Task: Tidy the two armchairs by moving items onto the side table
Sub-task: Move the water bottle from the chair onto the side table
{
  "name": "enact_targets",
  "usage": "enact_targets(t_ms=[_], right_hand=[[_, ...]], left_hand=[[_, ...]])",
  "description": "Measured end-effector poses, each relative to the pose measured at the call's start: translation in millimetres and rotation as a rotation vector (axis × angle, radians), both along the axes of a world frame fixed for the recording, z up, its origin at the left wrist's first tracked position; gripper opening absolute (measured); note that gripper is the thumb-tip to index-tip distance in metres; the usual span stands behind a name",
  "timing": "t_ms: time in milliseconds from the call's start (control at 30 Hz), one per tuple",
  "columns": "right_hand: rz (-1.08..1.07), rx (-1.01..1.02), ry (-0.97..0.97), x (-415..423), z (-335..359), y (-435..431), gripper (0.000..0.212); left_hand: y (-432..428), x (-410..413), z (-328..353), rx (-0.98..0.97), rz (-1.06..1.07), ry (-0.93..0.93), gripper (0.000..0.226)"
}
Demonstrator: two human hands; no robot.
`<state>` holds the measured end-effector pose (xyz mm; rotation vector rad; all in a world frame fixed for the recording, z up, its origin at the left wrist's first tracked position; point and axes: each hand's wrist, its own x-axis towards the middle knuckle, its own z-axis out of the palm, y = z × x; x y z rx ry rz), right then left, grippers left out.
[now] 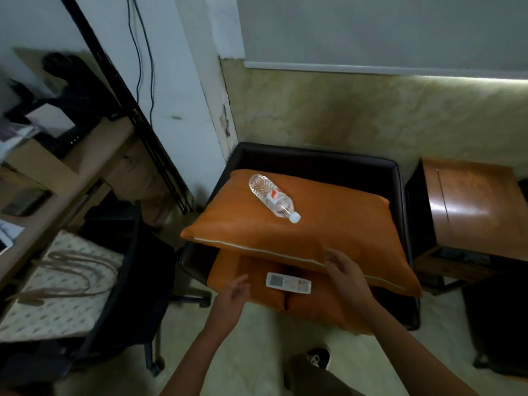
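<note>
Hands (head view): left hand (234, 292) and right hand (343, 270) both loose-fingered, holding nothing, one on either side of the remote.
Remote: white remote (288, 282) lies flat on the lower cushion (314, 308), touching neither hand.
Bottle: water bottle (274, 198) on its side atop the upper cushion (328, 232), cap towards the person.
Risk, bottle: a tug at that cushion would likely roll it off (round body, soft tilted bed).
Risk, remote: pressing the lower cushion could tip it over the front edge.
Side table: wooden side table (471, 207) just right of the armchair (314, 158). The top is glossy, so a bottle laid flat may roll.
Room: pale floor (257, 352); desk (94, 150) and office chair (128, 281) at left.
</note>
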<state>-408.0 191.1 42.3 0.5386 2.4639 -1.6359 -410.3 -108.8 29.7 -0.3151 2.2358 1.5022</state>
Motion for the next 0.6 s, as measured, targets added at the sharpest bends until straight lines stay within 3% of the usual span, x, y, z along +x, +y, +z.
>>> enact_targets(t_ms=[300,433,600], right_hand=[[-0.034,-0.061,0.031,-111,-8,-22,0.035],[-0.074,-0.076,0.012,-143,-18,-37,0.047],[-0.175,-0.159,-0.034,-170,-26,-55,0.051]], left_hand=[[15,-138,-1,-0.005,-0.022,0.075,0.032],[8,-201,-1,-0.014,-0.034,0.123,0.039],[-5,-257,-8,-0.104,-0.158,0.168,0.041]])
